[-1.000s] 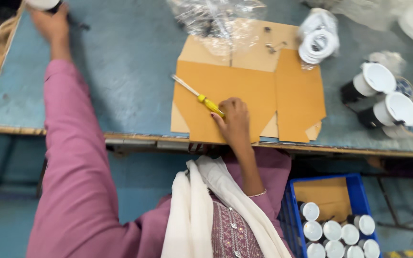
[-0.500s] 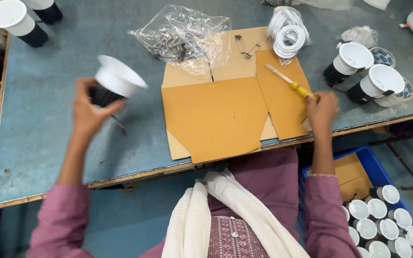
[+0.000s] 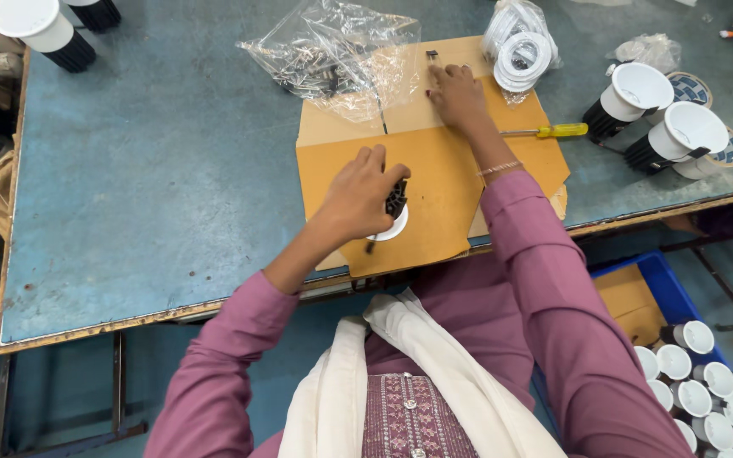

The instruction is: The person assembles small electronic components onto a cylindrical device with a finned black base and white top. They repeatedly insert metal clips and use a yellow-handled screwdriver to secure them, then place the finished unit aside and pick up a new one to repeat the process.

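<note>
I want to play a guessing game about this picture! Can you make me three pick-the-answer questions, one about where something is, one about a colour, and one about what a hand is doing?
1. Where is the screwdriver?
A. on the cardboard's right edge
B. in the blue crate
C. in the left hand

2. What colour is its handle?
A. red
B. yellow
C. green

3. What is the left hand doing?
A. resting flat and empty
B. holding the plastic bag
C. pressing a black-and-white lamp on the cardboard

Answers: A, it lies there untouched; B, the handle is yellow; C, the fingers cover the lamp.
</note>
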